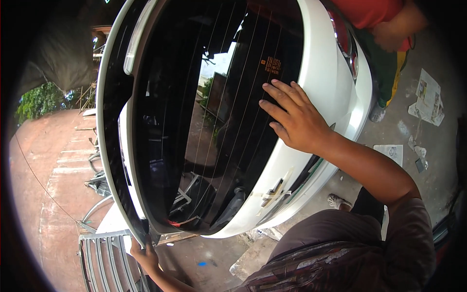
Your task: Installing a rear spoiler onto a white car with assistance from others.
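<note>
Across the middle sits a white car (328, 73), its dark rear window (170, 97) beside a black, white-edged spoiler (111, 112). The right grip (304, 124) lies open, empty, over the window's edge; the left grip (147, 257) touches the spoiler's near end, its closure unclear.

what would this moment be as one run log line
left hand: at near end of white-edged spoiler | right hand: spread on rear window | nearby: newspaper on floor, person in red top
</note>
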### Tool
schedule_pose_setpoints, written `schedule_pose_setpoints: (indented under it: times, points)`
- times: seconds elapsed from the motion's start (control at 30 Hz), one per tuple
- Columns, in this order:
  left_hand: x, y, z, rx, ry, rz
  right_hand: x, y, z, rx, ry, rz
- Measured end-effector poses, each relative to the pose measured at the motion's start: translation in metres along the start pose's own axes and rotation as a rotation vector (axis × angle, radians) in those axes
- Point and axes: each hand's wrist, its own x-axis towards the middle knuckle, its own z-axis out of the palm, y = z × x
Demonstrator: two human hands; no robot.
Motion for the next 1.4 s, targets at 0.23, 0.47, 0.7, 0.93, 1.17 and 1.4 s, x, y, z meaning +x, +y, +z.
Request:
schedule_pose_setpoints:
  times: [0.23, 0.47, 0.7, 0.93, 1.17, 1.4]
  points:
    - [0.007, 0.004, -0.001, -0.036, 0.028, -0.073, 0.001, -0.009, 0.013, 0.131, 0.132, -0.003]
    - [0.008, 0.014, -0.004, 0.098, -0.049, -0.138, 0.025, -0.036, 0.032, 0.396, 0.284, -0.095]
    - [0.011, 0.030, 0.009, 0.198, 0.061, -0.135, 0.107, -0.068, 0.032, 0.725, 0.349, -0.133]
    - [0.012, 0.025, 0.025, 0.223, 0.240, -0.117, 0.196, -0.088, 0.017, 0.944, 0.355, -0.079]
    - [0.010, 0.023, 0.020, 0.201, 0.244, -0.120, 0.253, -0.074, 0.005, 1.109, 0.346, -0.160]
    - [0.017, 0.035, 0.024, 0.134, 0.193, -0.094, 0.260, 0.005, -0.070, 0.610, 0.496, -1.102]
